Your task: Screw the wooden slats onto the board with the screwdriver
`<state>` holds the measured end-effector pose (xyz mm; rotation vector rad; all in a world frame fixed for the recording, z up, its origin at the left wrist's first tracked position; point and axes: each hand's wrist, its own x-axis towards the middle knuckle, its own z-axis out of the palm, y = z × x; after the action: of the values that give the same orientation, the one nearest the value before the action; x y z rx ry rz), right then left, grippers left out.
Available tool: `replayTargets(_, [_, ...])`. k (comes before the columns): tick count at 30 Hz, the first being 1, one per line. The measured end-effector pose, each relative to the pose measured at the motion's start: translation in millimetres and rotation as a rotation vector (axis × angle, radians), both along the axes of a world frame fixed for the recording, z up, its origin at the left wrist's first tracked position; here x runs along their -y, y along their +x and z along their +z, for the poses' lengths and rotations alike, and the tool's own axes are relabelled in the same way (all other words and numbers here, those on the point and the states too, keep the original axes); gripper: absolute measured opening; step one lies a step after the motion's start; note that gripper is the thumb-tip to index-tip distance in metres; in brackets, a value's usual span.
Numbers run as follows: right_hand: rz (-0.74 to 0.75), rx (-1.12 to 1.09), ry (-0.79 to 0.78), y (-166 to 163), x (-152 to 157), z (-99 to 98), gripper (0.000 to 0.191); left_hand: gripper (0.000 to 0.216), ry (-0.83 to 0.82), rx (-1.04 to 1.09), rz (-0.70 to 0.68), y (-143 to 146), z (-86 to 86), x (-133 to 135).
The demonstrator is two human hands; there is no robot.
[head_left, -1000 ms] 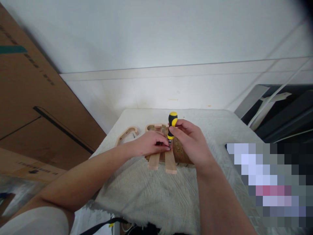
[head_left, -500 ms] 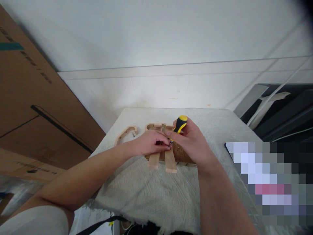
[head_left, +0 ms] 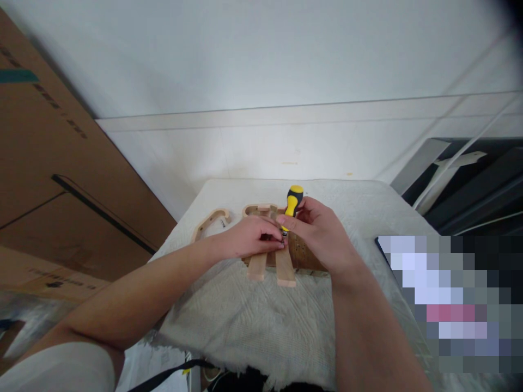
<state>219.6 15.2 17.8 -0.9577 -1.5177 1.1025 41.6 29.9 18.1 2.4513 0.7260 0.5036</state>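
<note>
My right hand [head_left: 321,231] is closed around a screwdriver [head_left: 293,204] with a yellow and black handle, held almost upright with its tip down. At the tip, my left hand [head_left: 253,237] pinches a small metal screw [head_left: 283,239] between thumb and fingertip, partly hidden by the fingers. Beneath both hands lie pale wooden strips [head_left: 285,269] with curved hook-like ends, resting on a brown wooden board [head_left: 304,253] with small holes. A separate wooden hook [head_left: 210,219] lies to the left, a loose screw [head_left: 223,223] beside its curl.
A pale cloth [head_left: 261,316] covers the table, which stands against a white wall [head_left: 261,147]. A large cardboard box [head_left: 81,218] leans at the left. Dark panels [head_left: 482,185] stand at the right, near a blurred-out area on the table's right side.
The screwdriver's handle has tipped left and become more upright, and my right hand's fingers have loosened and shifted around it. My left hand has stayed in place.
</note>
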Motion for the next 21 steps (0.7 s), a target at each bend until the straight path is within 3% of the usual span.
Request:
replayTargets(7, [0.055, -0.084, 0.031, -1.6, 4.6, 7.1, 0.015, 0.013, 0.035, -0.004, -0.022, 0.9, 0.6, -1.0])
replayTargets(13, [-0.012, -0.053, -0.003, -1.3, 1.0, 0.4, 0.029, 0.013, -0.002, 0.006, -0.015, 0.6, 1.9, 0.1])
replayTargets(18, [0.048, -0.066, 0.018, -0.6, 2.7, 3.3, 0.018, 0.012, 0.03, -0.004, -0.013, -0.1, 0.9, -0.2])
replayTargets(21, [0.014, -0.027, 0.026, 0.2, 1.1, 1.2, 0.021, 0.012, 0.02, -0.013, -0.006, -0.2, 0.5, -0.2])
